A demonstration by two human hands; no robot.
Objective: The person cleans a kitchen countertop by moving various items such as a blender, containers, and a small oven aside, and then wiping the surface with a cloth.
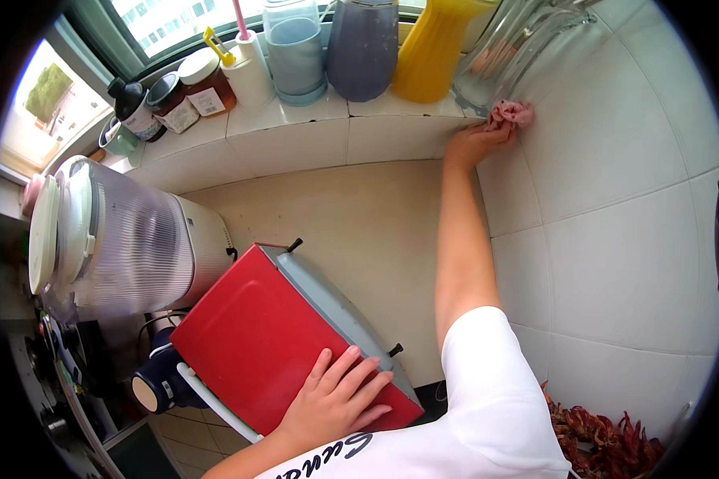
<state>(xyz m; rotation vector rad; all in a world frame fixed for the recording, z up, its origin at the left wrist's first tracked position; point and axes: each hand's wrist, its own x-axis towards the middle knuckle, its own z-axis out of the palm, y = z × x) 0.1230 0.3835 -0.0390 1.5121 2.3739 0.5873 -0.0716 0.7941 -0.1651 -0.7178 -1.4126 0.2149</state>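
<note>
My right hand [482, 142] reaches to the far corner and grips a crumpled pink cloth [511, 114] against the tiled wall at the end of the window ledge. A clear glass vessel [497, 60] stands just beside the cloth. My left hand [341, 389] lies palm down, fingers spread, on the red metal panel of a boxy appliance [257, 323], which looks like a toaster oven. That appliance sits at an angle, with a grey side, black feet and a pale bar handle. Its lower side is hidden.
Along the ledge [287, 141] stand a yellow vase [434, 54], a grey-blue vessel [362, 54], a glass jar [296, 66] and several small jars and bottles. A ribbed translucent container [144, 239] is at the left. Dried red chillies [605, 437] hang at lower right, by the tiled wall [611, 263].
</note>
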